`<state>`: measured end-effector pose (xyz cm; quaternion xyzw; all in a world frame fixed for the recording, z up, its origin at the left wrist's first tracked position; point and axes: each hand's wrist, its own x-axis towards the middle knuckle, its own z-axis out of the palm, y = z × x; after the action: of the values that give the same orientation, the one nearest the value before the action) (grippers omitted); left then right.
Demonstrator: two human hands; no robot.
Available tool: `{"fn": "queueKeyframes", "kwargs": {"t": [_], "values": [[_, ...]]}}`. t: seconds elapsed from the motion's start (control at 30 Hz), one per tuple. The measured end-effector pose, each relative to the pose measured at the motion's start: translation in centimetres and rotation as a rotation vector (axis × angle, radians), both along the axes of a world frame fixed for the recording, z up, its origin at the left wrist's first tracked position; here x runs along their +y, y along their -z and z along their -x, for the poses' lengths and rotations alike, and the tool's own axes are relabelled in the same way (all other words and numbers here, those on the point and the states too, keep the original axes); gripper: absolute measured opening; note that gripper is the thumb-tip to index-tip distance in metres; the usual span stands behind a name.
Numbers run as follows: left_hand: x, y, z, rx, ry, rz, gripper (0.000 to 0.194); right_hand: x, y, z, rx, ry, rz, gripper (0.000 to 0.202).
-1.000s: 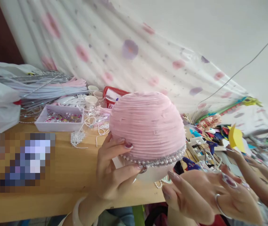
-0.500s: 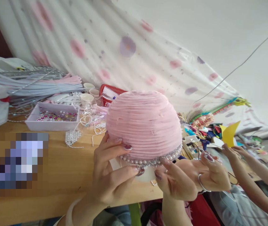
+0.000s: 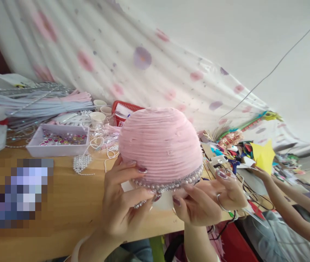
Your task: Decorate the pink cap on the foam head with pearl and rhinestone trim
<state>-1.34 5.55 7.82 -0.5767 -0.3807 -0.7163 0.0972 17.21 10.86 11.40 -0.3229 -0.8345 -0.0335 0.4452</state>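
A dome (image 3: 161, 142) wound in rows of fuzzy pink pipe cleaner is held up above the table. Pearl beads (image 3: 194, 177) and silver tinsel trim (image 3: 168, 187) run around its lower rim. My left hand (image 3: 129, 196) grips the dome's left side, fingers on the pink rows and thumb at the rim. A short silver tinsel end (image 3: 140, 204) sticks out by that thumb. At the right part of the rim, my right hand (image 3: 204, 200) pinches the trim between thumb and finger, its other fingers curled away. What lies exactly under the right fingertips is hidden.
On the left stand a white box (image 3: 58, 148) of gems, a pile of white bead strings (image 3: 82, 163), paper cups (image 3: 97, 118) and pipe cleaner bundles (image 3: 48, 105). Behind is a red basket (image 3: 119, 120). Another person's hands (image 3: 264, 174) hold yellow sheet (image 3: 262, 156) at right, beside cluttered tools and cables.
The dome and both my hands appear slightly further left in view. A tinsel end now shows by my left thumb. The other person's yellow sheet has turned and looks wider.
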Motion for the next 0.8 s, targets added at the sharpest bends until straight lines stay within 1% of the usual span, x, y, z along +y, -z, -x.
{"fn": "queueKeyframes", "kwargs": {"t": [0.07, 0.1, 0.13, 0.17, 0.33, 0.43, 0.53, 0.6, 0.7, 0.8], "values": [[-0.2, 0.0, 0.1, -0.006, 0.014, 0.017, 0.016, 0.1, 0.3, 0.2, 0.158, 0.068, -0.354, 0.026], [-0.2, 0.0, 0.2, -0.012, 0.025, 0.028, 0.016, 0.1, 0.4, 0.3, 0.217, 0.107, -0.497, 0.028], [-0.3, 0.0, 0.2, -0.02, 0.032, 0.035, 0.016, 0.2, 0.4, 0.4, 0.23, 0.143, -0.556, 0.029], [-0.3, 0.0, 0.3, -0.027, 0.036, 0.041, 0.017, 0.3, 0.2, 0.5, 0.219, 0.159, -0.558, 0.03], [-0.1, -0.1, 0.4, -0.048, -0.005, 0.02, 0.019, 0.7, -1.1, 0.8, 0.165, 0.082, -0.507, 0.028], [0.0, -0.2, 0.4, -0.053, -0.036, -0.001, 0.018, 0.6, -1.4, 1.0, 0.133, 0.089, -0.494, 0.024], [0.0, -0.2, 0.4, -0.068, -0.045, -0.011, 0.017, 0.5, -1.0, 1.0, 0.116, 0.119, -0.49, 0.02], [0.1, -0.2, 0.4, -0.064, -0.052, -0.011, 0.017, 0.6, -0.5, 0.9, 0.13, 0.111, -0.471, 0.02], [0.2, -0.2, 0.6, -0.056, -0.071, -0.011, 0.014, 0.9, 0.2, 0.6, 0.198, 0.072, -0.428, 0.03], [0.4, -0.2, 0.7, -0.07, -0.066, -0.022, 0.014, 1.2, 0.3, 0.3, 0.268, 0.084, -0.402, 0.038]]}}
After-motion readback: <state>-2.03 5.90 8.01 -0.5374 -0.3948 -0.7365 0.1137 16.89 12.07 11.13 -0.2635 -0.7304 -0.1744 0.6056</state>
